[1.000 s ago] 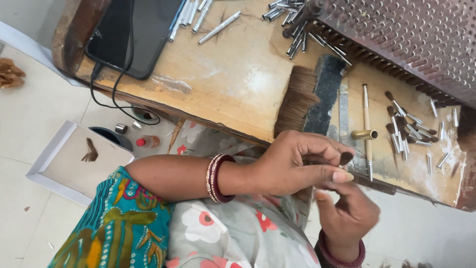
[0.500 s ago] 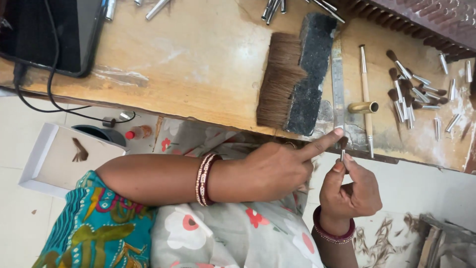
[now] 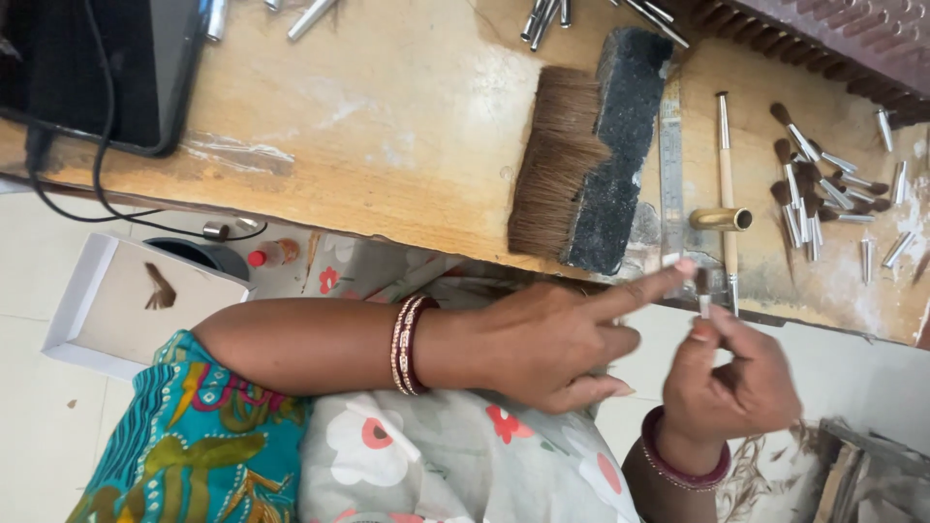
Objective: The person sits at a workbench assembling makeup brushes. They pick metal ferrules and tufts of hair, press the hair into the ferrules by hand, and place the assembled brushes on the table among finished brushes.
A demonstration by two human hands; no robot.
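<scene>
My right hand [image 3: 741, 387] pinches a small brush [image 3: 702, 291] with a silver ferrule and a dark hair tip, held upright just below the edge of the wooden bench [image 3: 387, 126]. My left hand [image 3: 552, 339], with bangles on the wrist, reaches in from the left. Its index finger is stretched out, with the fingertip right beside the brush's hair tip, and the other fingers are curled. Whether the finger touches the hair is unclear.
A large black-backed brush [image 3: 605, 155] lies on the bench, with a metal ruler [image 3: 670, 155], a long thin handle [image 3: 725, 145] and a brass tube [image 3: 722, 219] beside it. Several small finished brushes [image 3: 814, 194] lie right. A black tablet [image 3: 87, 68] sits left; a white box [image 3: 97, 310] is on the floor.
My left index finger has straightened out toward the brush tip. My right hand has risen with the small brush to the bench edge. The view has shifted left and closer.
</scene>
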